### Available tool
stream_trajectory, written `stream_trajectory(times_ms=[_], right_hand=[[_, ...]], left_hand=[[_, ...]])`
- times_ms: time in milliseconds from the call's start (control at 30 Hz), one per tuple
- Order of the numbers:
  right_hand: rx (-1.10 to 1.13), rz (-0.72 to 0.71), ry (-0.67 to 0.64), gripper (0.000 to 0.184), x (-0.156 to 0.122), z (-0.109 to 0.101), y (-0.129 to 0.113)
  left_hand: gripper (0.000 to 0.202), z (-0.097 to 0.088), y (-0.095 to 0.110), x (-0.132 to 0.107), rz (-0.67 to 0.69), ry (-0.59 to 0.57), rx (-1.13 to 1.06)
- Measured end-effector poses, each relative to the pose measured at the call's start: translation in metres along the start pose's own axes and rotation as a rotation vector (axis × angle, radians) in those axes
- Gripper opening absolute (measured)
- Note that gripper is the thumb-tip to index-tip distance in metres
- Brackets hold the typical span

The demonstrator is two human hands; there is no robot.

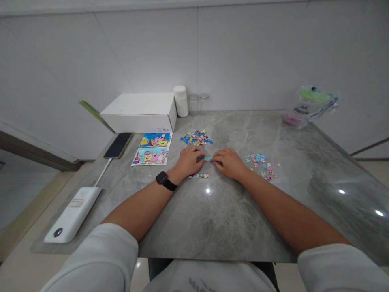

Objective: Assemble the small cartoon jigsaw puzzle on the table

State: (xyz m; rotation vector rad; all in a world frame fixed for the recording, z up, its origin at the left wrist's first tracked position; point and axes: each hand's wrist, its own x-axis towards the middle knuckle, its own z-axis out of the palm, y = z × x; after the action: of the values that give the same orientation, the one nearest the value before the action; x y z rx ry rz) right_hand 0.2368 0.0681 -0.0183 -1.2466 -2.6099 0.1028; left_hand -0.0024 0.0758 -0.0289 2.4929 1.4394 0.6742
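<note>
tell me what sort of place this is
Probably a room in a home, though an office is possible: a grey marbled table against a plain pale wall, with loose puzzle pieces and a phone lying on it.

Open in front, barred at back left
Between the forearms [282, 207], the desk [212, 227] is free from puzzle strip [201, 176] to near edge, likewise between right-hand puzzle pile [260, 161] and plastic bag [313, 106]; white box [136, 109], bottle [181, 102] and jars [204, 104] bar the back left, phone [118, 145] and power bank [73, 215] the left edge.
</note>
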Motion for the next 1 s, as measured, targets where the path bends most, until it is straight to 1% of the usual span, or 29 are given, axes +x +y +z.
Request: stream_trajectory(times_ms=[133, 333, 467, 833, 933, 1000], right_hand=[[-0.002, 0.008, -0.013, 0.028, -0.0006, -0.0010, -0.0010], [0.000, 0.010, -0.026, 0.027, -0.0008, -0.0027, -0.0022], [0.005, -0.002, -0.011, 0.026, -0.0010, -0.0020, -0.0018], [0.020, -0.020, 0.018, 0.028, -0.0011, 0.0029, 0.0007], [0.029, -0.026, 0.017, 0.029, -0.0014, 0.0041, 0.0014], [0.036, -0.030, 0.014, 0.029, -0.0016, 0.0043, 0.0013]], left_hand=[[0.021, -0.0041, 0.0010, -0.0005, 0.042, 0.028, -0.023], [0.020, -0.0084, 0.0034, 0.0000, 0.126, -0.062, 0.024], [0.023, -0.0086, 0.0038, -0.0005, 0.166, -0.075, 0.057], [0.025, -0.0073, 0.0027, -0.0007, 0.154, -0.083, 0.052], [0.029, -0.0063, 0.0007, -0.0005, 0.134, -0.081, 0.030], [0.035, -0.0062, -0.0011, -0.0005, 0.099, -0.065, 0.008]])
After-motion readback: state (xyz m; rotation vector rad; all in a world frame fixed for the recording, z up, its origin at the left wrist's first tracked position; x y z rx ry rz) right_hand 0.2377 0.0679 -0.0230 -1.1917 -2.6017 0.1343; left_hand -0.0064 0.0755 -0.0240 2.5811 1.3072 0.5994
